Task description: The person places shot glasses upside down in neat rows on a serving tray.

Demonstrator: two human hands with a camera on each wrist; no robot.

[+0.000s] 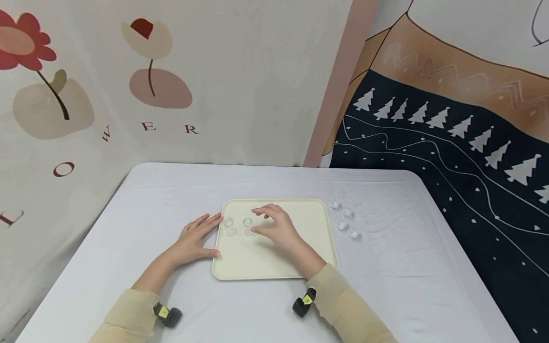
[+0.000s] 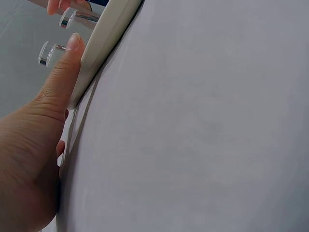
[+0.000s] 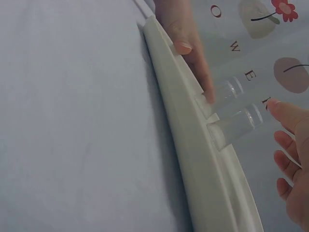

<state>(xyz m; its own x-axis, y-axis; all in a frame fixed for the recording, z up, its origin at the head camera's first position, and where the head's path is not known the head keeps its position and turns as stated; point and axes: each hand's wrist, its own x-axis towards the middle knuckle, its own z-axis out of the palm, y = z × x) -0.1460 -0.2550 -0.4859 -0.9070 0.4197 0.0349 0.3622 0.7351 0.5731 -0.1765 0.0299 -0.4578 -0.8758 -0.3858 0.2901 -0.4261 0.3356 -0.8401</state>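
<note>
Two small clear cups stand upright side by side near the left end of a cream tray. The outer cup is closest to my left hand, whose spread fingers and thumb rest at the tray's left edge. My right hand hovers over the tray beside the inner cup, its thumb and fingers parted with nothing between them. In the right wrist view a gap shows between the right fingertips and the inner cup's rim.
Several more small clear pieces lie on the white tablecloth, just right of the tray. A patterned wall hanging rises behind the table, and a dark one with white trees hangs at the right.
</note>
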